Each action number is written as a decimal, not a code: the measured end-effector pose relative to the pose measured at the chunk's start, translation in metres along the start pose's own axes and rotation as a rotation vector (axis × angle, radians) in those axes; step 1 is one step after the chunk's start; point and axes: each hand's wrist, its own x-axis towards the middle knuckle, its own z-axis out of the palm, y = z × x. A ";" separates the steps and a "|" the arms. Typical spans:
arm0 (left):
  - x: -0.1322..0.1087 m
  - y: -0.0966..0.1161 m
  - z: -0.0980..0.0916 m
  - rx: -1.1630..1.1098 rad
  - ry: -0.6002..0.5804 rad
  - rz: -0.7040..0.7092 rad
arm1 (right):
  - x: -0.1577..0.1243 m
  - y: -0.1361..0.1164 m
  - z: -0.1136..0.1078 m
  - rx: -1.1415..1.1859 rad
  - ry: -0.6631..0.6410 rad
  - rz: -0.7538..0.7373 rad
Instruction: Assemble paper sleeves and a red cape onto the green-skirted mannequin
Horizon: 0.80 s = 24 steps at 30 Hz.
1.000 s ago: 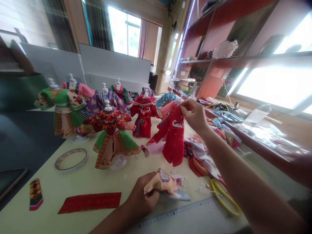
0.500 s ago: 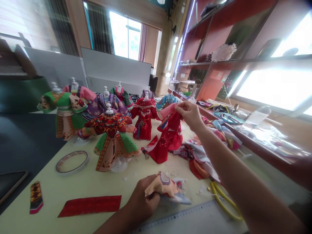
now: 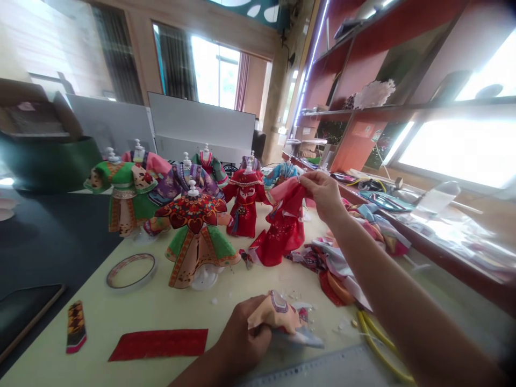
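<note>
My right hand (image 3: 324,196) is raised over the table, its fingers pinching the top of a red embroidered doll dress (image 3: 282,231) with a pink collar. The dress's skirt spreads onto the table. Low in the view, my left hand (image 3: 245,338) grips a bunched peach printed fabric piece (image 3: 276,314) with a pale blue edge. Its fingers are partly hidden behind the cloth. A row of costumed dolls on stands (image 3: 195,242) stands beyond the hands, and a heap of fabric scraps (image 3: 338,274) lies right of the red dress.
On the pale yellow table (image 3: 100,317) lie a round tape roll (image 3: 131,271), a red fabric strip (image 3: 158,344) and a patterned strip (image 3: 76,327). Yellow-handled scissors (image 3: 381,344) and a ruler (image 3: 318,374) lie near my right arm. Red shelves (image 3: 355,70) line the right.
The red dress has dropped lower, and more of its skirt now rests on the table. My left hand barely moves, and the whole view has shifted slightly.
</note>
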 end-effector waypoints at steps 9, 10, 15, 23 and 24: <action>-0.001 -0.003 0.001 -0.084 0.011 -0.065 | -0.006 -0.003 0.001 0.059 0.057 -0.053; -0.001 -0.003 0.001 -0.085 0.004 -0.059 | -0.007 -0.002 0.001 0.062 0.056 -0.048; -0.002 -0.012 0.002 0.138 0.028 -0.095 | -0.013 0.001 0.002 0.067 0.031 -0.020; 0.003 -0.010 -0.003 0.506 0.355 -0.304 | -0.020 0.004 0.006 0.150 -0.047 0.028; 0.003 -0.008 -0.004 0.482 0.388 -0.307 | -0.020 0.004 0.007 0.169 -0.056 0.031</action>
